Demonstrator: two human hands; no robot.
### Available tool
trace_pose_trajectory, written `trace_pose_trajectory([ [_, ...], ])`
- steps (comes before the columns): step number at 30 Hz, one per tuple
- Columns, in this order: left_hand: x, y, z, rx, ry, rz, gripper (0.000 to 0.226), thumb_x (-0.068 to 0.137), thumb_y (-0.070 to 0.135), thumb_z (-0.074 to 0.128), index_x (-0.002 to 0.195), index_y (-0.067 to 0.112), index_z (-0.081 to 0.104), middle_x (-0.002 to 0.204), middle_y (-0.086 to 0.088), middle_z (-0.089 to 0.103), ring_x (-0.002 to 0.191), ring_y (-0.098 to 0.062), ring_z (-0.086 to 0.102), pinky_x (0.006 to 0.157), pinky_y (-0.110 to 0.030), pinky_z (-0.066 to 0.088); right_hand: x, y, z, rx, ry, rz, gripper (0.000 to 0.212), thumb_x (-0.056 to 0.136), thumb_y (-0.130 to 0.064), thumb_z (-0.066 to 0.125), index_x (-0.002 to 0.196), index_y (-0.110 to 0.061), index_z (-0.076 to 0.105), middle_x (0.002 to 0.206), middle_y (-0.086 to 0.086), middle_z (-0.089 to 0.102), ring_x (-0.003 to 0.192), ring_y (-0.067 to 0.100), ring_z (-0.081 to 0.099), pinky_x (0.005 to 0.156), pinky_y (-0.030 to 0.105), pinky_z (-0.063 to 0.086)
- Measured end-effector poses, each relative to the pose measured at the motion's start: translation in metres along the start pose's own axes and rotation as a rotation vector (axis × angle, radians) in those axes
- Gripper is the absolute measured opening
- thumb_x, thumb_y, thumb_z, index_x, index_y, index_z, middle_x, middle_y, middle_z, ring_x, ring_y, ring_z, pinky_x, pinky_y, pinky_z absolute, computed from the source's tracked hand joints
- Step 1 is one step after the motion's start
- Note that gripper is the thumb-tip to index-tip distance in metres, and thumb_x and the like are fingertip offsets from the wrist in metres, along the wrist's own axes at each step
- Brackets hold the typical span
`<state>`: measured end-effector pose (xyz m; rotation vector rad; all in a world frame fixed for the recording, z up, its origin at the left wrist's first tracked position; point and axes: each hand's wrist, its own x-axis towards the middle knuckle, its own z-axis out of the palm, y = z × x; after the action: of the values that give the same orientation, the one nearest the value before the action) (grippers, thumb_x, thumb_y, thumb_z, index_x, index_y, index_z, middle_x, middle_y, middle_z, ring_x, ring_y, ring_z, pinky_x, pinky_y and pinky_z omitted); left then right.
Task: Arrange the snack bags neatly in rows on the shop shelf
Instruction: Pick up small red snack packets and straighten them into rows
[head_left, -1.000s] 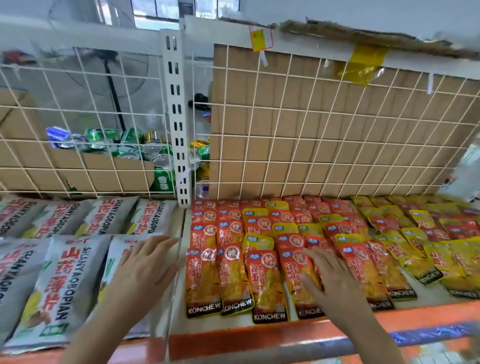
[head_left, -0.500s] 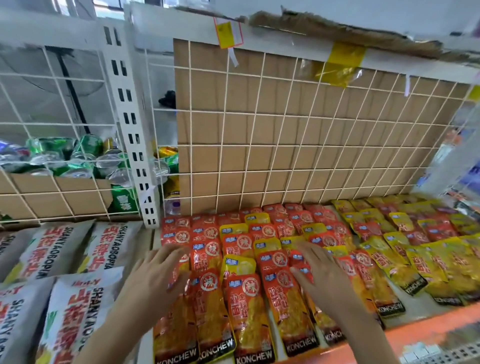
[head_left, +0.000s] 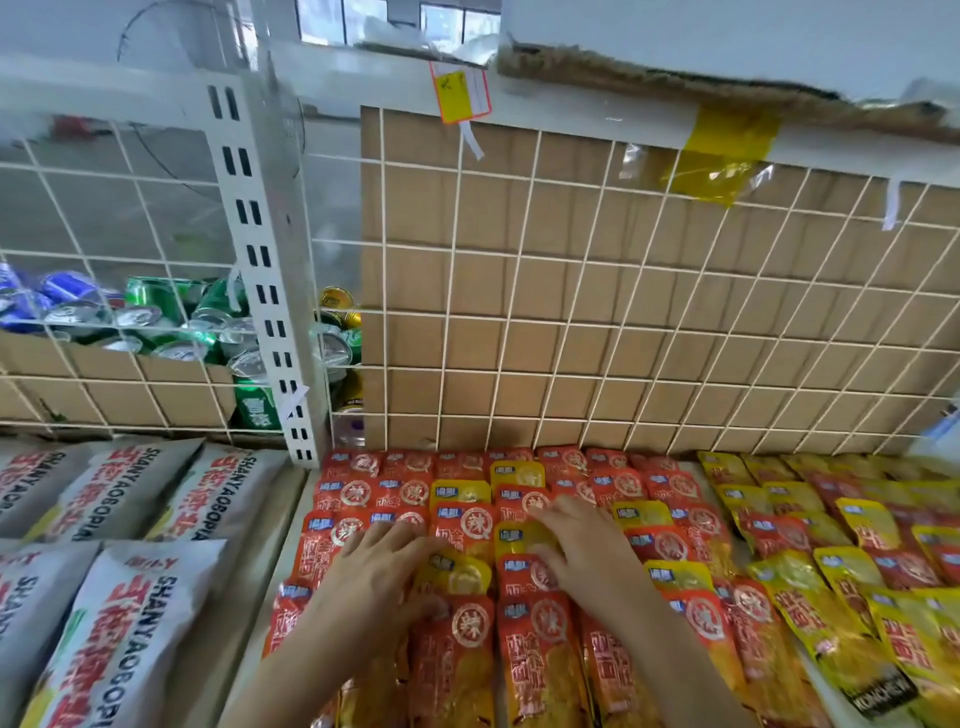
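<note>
Several small red snack bags (head_left: 467, 654) and yellow snack bags (head_left: 460, 574) lie in overlapping rows on the shop shelf (head_left: 291, 530). My left hand (head_left: 376, 569) lies flat on the red bags at the left side of these rows, fingers spread and pointing to the back. My right hand (head_left: 579, 543) presses flat on the bags just to the right, fingers stretched toward the back wall. Neither hand grips a bag. The bags under both palms are hidden.
Large grey snack bags (head_left: 130, 623) fill the shelf section at left. More yellow and red bags (head_left: 841, 571) cover the right side. A white wire grid (head_left: 571, 322) backed by cardboard closes the back. Drink cans (head_left: 156, 322) sit behind the grid, left of a white slotted post (head_left: 265, 312).
Both hands have slid farther back over the red and yellow bags, the left one coming in from the grey bags' side. The view has moved closer to the shelf.
</note>
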<state>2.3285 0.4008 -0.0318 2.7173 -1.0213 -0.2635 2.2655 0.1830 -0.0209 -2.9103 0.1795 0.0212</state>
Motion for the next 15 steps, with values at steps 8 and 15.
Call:
trace_pose_trajectory([
  [8,0.007,0.004,0.002,-0.142,0.112,-0.027,0.033,0.086,0.048,0.054,0.117,0.039,0.046,0.113,0.026,0.04,0.108,0.001,0.034,0.095,-0.02,0.032,0.012,0.002,0.005,0.045,0.04,-0.038,0.025,0.093,-0.029,0.051,0.117,-0.019,0.055,0.114,-0.008,0.052,0.11,0.007,0.047,0.101,0.024,0.036],
  [15,0.008,0.011,0.012,-0.222,0.294,-0.012,0.023,0.091,0.026,0.053,0.077,0.035,0.036,0.081,0.029,0.039,0.085,-0.001,0.041,0.079,-0.021,0.028,0.011,0.002,0.005,0.071,0.101,-0.034,0.014,0.093,-0.03,0.051,0.104,-0.025,0.057,0.104,-0.012,0.058,0.098,0.005,0.053,0.097,0.026,0.04],
])
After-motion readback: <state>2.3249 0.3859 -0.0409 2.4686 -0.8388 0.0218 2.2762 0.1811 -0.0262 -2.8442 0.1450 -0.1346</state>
